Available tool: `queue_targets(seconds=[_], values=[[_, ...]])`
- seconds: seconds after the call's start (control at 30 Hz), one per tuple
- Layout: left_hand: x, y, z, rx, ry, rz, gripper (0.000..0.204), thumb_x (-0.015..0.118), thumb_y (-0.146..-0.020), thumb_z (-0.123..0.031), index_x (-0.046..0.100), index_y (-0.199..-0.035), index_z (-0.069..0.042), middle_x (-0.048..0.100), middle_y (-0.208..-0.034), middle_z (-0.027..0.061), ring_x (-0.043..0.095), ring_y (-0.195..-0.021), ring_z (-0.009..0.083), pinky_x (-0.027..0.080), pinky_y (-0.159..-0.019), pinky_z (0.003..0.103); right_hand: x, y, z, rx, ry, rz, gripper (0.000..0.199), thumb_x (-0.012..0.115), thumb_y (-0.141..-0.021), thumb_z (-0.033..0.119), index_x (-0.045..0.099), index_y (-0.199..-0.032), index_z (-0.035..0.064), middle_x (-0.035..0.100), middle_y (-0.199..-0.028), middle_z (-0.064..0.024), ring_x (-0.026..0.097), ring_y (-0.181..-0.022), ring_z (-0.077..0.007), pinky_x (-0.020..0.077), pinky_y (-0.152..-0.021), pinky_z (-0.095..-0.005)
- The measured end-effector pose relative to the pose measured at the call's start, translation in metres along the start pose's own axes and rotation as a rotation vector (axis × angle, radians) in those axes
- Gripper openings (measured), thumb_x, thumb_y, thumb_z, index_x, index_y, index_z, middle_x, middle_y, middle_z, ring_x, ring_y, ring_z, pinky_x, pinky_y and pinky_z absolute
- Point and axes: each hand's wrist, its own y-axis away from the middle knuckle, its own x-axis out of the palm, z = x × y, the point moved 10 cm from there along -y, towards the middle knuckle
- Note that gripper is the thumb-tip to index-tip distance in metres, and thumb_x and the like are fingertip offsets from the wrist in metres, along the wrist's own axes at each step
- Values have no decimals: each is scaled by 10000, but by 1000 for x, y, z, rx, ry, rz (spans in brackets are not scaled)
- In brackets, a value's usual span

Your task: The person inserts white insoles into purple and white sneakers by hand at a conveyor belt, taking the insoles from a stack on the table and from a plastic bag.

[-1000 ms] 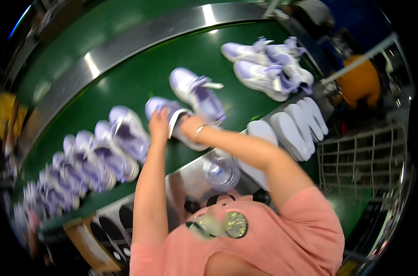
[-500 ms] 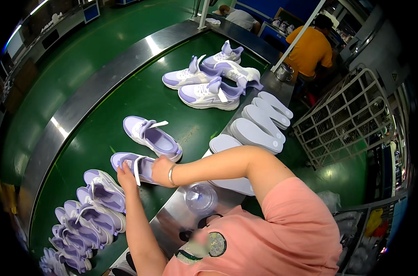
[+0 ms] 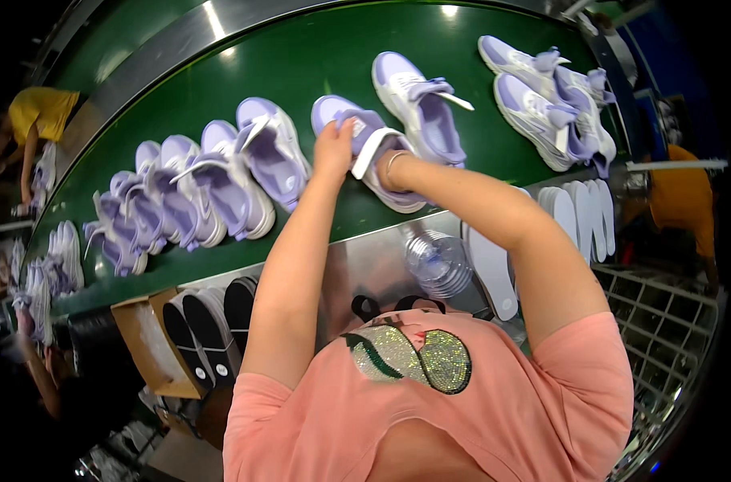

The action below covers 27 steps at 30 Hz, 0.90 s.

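A lavender-and-white sneaker point(image 3: 368, 124) is lying on the green belt point(image 3: 333, 52), toe pointing away and heel sitting close to the near steel ledge point(image 3: 345, 261). The left hand point(image 3: 333, 149) is gripping it by the near side of the toe end, the thumb resting on the upper; the remaining fingers are mostly hiding behind the shoe. The right hand point(image 3: 392, 170) is reaching into the opening, and the collar and loose white strap point(image 3: 371, 151) are covering its fingers, so how far they are spreading and what they are holding cannot be told. A matching sneaker point(image 3: 417, 104) is standing just beside, on the right.

Belt is showing bare beyond the toes and toward the sneaker cluster point(image 3: 546, 104) at upper right; leftward, only a narrow strip is separating the held shoe from the sneaker row point(image 3: 269, 157).

On the ledge, a clear ribbed plastic container point(image 3: 438, 261) is sitting; the right arm is partly covering the pale insoles point(image 3: 491, 269). The far-left shoes are blurring, and the wire cart point(image 3: 663, 321) is curving along the dark rim.
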Motion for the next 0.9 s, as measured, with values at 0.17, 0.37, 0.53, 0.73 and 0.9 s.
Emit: queue_targets(seconds=[0.17,0.37,0.53,0.73,0.9], values=[[-5,1,4,-12,-25,-16,313,475,-837,-266,527,-930,28,568,-791,84,535,-699,136,441,-613,261,3,-5,-17,237,-234,-99,253,499,-761,173,613,-965,74,583,-1015,-99,564,-937,-223,449,-777,-308],[2,-2,2,28,-12,-55,343,478,-819,-281,522,-877,54,576,-784,170,563,-686,232,437,-610,321,4,13,-7,-25,54,-39,208,564,-680,124,640,-858,47,613,-900,-130,598,-836,-242,476,-681,-309],[-5,4,-2,90,-78,-132,363,481,-813,-302,528,-850,56,578,-745,184,563,-657,247,431,-612,332,-6,65,-2,-62,-173,48,369,507,-718,228,546,-1013,10,595,-932,-161,568,-904,-276,333,-864,-465],[13,10,11,-164,262,28,423,437,-852,-381,550,-938,17,585,-841,78,535,-734,133,423,-657,255,31,45,-7,-29,-79,56,426,457,-747,269,443,-1120,66,571,-1002,-145,531,-964,-293,191,-931,-500],[8,15,9,-210,327,26,420,440,-843,-399,556,-936,-5,582,-823,71,536,-730,139,430,-630,270,-47,70,-9,-164,-239,-662,356,469,-746,189,464,-1090,97,549,-989,-96,546,-884,-266,294,-862,-425]])
